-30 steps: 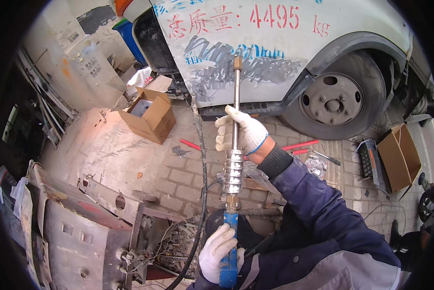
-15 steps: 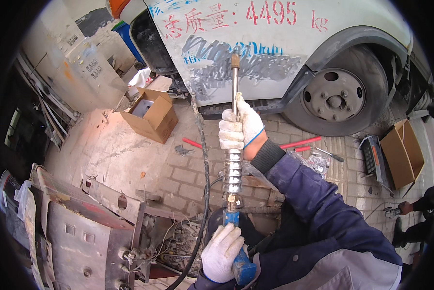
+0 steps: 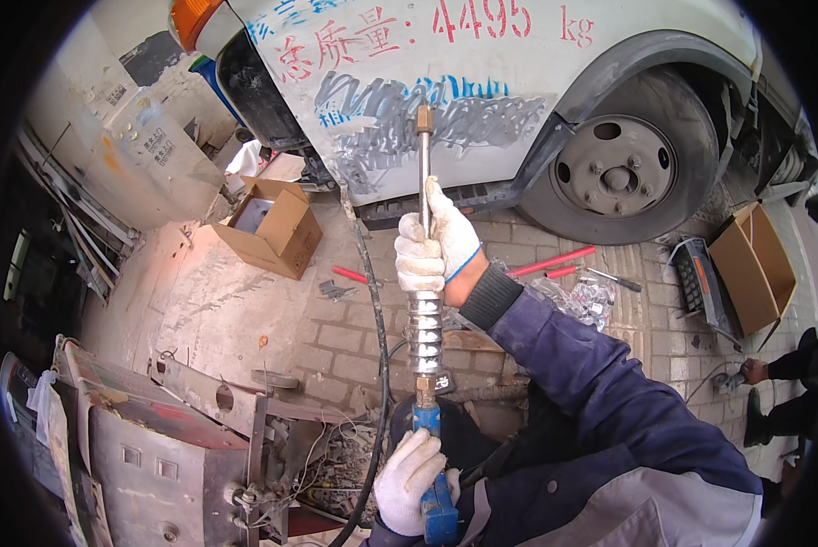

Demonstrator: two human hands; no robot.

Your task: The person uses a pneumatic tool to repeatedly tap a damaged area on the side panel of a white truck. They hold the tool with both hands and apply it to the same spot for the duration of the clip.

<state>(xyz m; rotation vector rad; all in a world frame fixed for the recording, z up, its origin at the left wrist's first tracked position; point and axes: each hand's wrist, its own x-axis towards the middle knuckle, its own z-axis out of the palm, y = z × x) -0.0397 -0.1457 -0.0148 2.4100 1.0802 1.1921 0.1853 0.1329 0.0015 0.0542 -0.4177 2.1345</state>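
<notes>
- The person holds a long tool of blue and silver metal (image 3: 425,333) upright in the view, in front of the body, between the two hands.
- The left hand (image 3: 411,479), in a white knitted glove, is closed around the blue handle (image 3: 440,521) at the lower end.
- The right hand (image 3: 436,248), in a white glove with blue edge, has its fingers wrapped around the thin silver rod (image 3: 425,169), just above the shiny ringed cylinder.
- The brass-coloured tip (image 3: 424,119) overlaps the white painted vehicle panel (image 3: 509,59); I cannot tell if they touch.
- A long black rubber hose (image 3: 381,360) runs to the left of the tool.
- On the brick paving, an open brown cardboard box (image 3: 286,239) stands near the panel, and thin red bars (image 3: 550,263) lie beyond the right forearm.
</notes>
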